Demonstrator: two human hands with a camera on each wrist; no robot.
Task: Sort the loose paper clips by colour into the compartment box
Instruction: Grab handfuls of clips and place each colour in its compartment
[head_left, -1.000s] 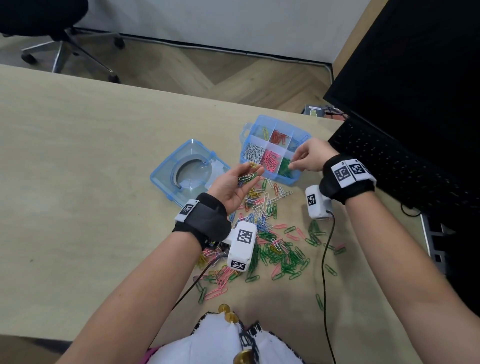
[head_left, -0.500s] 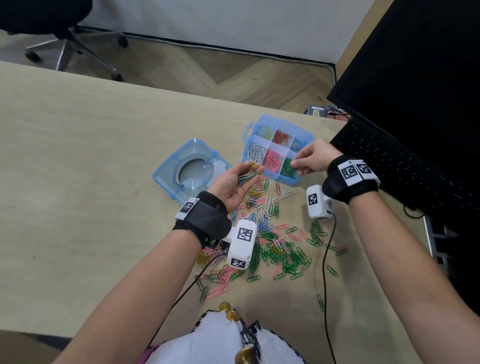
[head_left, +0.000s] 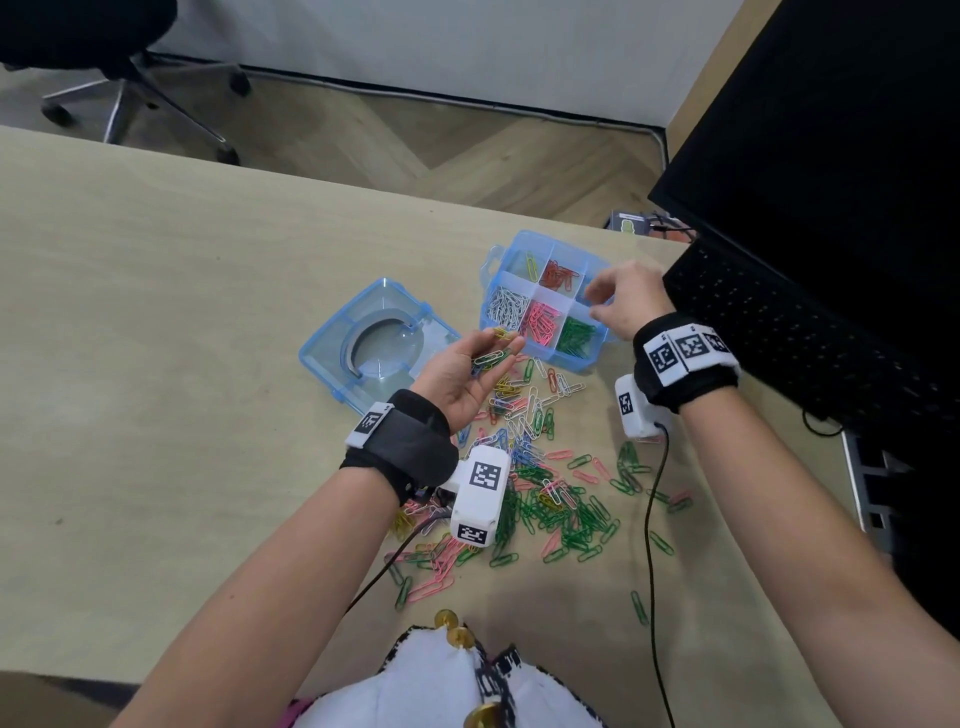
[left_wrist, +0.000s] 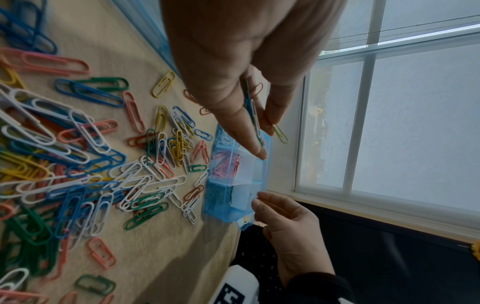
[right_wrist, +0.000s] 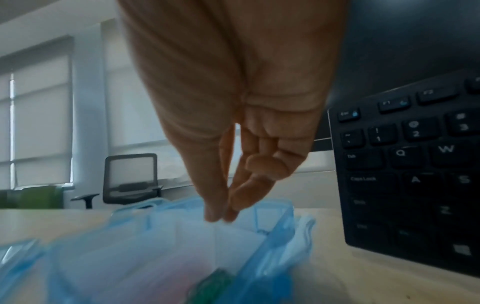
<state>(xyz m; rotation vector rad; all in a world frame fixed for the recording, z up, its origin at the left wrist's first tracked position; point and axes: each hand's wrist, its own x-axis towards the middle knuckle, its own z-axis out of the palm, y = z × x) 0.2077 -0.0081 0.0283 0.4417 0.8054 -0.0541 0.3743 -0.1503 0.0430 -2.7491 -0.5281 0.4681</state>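
Blur hides what right hand pinches; left hand cradles clips.

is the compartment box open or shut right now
Open: the compartment box has no lid on, its sorted clips show from above, and the blue lid lies apart on the table.

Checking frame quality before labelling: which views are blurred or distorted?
Head view: sharp, wide-angle bend at the edges, paper clips distinct. Left wrist: mostly sharp, strongly tilted, left hand looms large. Right wrist: compartment box motion-smeared, right hand soft, keyboard readable.
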